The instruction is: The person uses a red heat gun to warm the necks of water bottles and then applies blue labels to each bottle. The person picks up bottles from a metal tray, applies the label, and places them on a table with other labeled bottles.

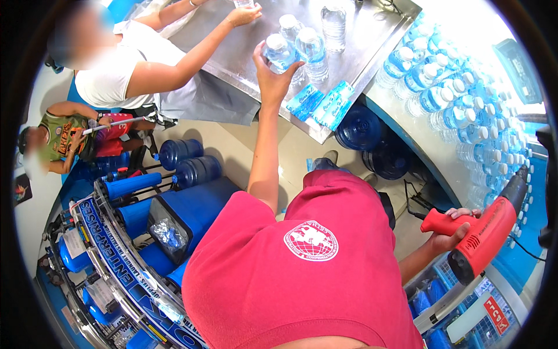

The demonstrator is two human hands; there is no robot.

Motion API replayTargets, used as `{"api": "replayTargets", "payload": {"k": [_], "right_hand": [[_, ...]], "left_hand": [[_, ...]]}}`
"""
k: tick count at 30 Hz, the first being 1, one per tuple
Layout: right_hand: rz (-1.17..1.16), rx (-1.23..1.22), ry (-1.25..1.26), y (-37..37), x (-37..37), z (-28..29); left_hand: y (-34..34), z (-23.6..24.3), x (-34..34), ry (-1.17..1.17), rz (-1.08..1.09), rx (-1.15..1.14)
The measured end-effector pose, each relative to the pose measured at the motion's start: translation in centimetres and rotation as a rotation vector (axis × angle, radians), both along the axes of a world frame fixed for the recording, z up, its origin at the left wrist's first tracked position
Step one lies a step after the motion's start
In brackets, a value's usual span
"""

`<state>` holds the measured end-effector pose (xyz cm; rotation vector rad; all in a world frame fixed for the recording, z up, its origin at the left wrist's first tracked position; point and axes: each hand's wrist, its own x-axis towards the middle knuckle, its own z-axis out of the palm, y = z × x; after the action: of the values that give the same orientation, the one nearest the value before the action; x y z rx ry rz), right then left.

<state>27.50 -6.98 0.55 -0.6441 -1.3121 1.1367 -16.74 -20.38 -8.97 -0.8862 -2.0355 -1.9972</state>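
Left hand (pixel 272 72) wraps a capped bottle (pixel 279 52) at the far bench (pixel 244 81) edge; right hand (pixel 450 232) grips a red heat gun (pixel 485 232) low right. Likely shrinking cap seals; next, bring gun to cap

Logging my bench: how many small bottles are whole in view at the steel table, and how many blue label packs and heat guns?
Small bottles, one in left hand: 4
Blue label packs: 2
Red heat gun, in right hand: 1
Total: 7
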Motion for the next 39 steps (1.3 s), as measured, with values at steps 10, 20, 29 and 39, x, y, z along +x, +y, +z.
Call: {"api": "replayTargets", "payload": {"k": [10, 20, 29, 39], "right_hand": [[0.126, 0.008, 0.025, -0.5, -0.9, 0.4], [0.159, 0.076, 0.042, -0.2, -0.2, 2.5], [0.181, 0.12, 0.053, 0.2, -0.8, 3.0], [0.188, 0.05, 0.073, 0.5, -0.1, 2.0]], "left_hand": [[-3.3, -1.8, 0.5, 0.023, 0.092, -0.389], [-6.1, -7.0, 4.8, -0.008, 0.134, -0.85], [-7.5, -4.5, 3.4, -0.319, 0.181, -0.74], [-4.0, -3.2, 5.2, -0.114, 0.228, -0.837]]}}
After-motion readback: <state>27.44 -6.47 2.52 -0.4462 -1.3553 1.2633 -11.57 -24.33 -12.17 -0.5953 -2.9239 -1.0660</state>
